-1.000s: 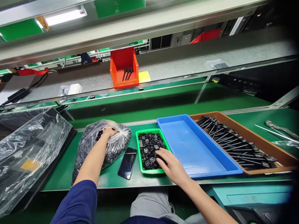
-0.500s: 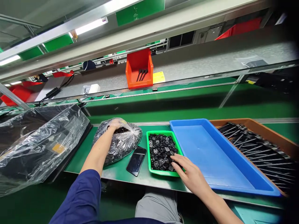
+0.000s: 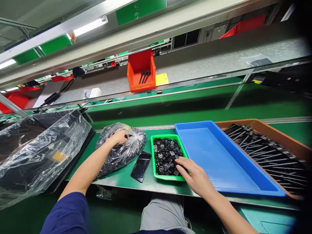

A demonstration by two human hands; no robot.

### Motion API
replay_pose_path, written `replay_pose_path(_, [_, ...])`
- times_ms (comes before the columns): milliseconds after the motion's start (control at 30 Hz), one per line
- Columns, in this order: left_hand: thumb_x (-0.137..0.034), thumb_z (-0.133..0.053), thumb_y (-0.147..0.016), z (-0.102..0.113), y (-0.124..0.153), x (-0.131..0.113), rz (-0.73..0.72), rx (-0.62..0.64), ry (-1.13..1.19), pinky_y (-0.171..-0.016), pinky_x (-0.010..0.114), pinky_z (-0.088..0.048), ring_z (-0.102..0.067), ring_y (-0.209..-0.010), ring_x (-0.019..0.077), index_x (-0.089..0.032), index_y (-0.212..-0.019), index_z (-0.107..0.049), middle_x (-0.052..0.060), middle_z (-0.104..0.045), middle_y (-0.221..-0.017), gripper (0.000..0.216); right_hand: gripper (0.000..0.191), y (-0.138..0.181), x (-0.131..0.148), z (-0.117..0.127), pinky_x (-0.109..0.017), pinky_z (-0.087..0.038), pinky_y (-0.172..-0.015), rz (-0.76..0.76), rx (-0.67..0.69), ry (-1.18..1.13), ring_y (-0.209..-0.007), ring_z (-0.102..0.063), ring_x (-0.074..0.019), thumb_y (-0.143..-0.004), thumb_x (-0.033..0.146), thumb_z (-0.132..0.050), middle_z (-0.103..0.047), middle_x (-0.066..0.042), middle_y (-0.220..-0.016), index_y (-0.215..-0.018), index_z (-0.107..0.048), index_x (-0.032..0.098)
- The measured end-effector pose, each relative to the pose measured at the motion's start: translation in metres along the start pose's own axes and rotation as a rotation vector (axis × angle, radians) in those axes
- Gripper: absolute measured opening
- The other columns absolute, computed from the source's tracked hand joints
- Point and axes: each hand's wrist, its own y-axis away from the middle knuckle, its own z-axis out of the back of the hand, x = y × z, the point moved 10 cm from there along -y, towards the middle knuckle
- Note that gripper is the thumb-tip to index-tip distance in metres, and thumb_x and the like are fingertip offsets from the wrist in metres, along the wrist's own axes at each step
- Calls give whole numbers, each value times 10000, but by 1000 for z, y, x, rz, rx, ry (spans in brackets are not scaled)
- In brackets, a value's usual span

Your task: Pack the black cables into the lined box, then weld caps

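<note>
My left hand (image 3: 120, 137) is at the mouth of a clear plastic bag (image 3: 117, 157) full of dark parts. Its fingers are closed on a small black part (image 3: 126, 136). Over the right side of a green tray (image 3: 168, 177), my right hand (image 3: 196, 175) rests with its fingertips at the heap of small black plastic parts (image 3: 167, 156). The thumb and fingers of that hand are apart, and I see nothing held between them. Between bag and tray lies a black phone (image 3: 140, 166).
A blue tray (image 3: 207, 146) stands right of the green one, overlapping a brown tray (image 3: 255, 125) of long black rod-like parts. At the left is a plastic-covered black box (image 3: 44, 152). A red bin (image 3: 141, 70) sits on the shelf (image 3: 195, 65) above.
My left hand has come up out of the bag's opening with a black part in its fingers. The right hand stays at the green tray. The whole view has shifted slightly.
</note>
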Motion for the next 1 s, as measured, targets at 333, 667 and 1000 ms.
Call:
replay_pose_path(333, [-299, -568, -758, -17, 7, -194, -456, 1, 242, -725, 254, -464, -619, -842, 179, -231, -961, -684, 4, -679, -860, 243, 415, -10, -43, -19, -435, -508, -920, -76, -54, 60, -999, -636, -252, -904, 527, -416, -681, -72, -1066, -1037, -662, 221])
replay_pose_path(667, [-414, -562, -790, -63, -7, -242, -438, -113, 206, -909, 346, -489, -591, -1074, 230, -278, -1223, -590, 70, -584, -1174, 454, 398, -22, -67, -16, -431, -471, -950, -260, -36, 7, -1027, -610, -243, -921, 403, -351, -665, -105, -1082, -1071, -652, 189])
replay_pose_path(1000, [-233, -436, -870, -34, -18, -204, -394, -213, 241, -958, 328, -466, -621, -1053, 201, -216, -1060, -698, 40, -697, -1117, 324, 573, -31, -62, -80, -506, -263, -1101, -235, 235, 302, -1402, -205, -344, -923, 396, -424, -268, -194, -1509, -1420, -410, 111])
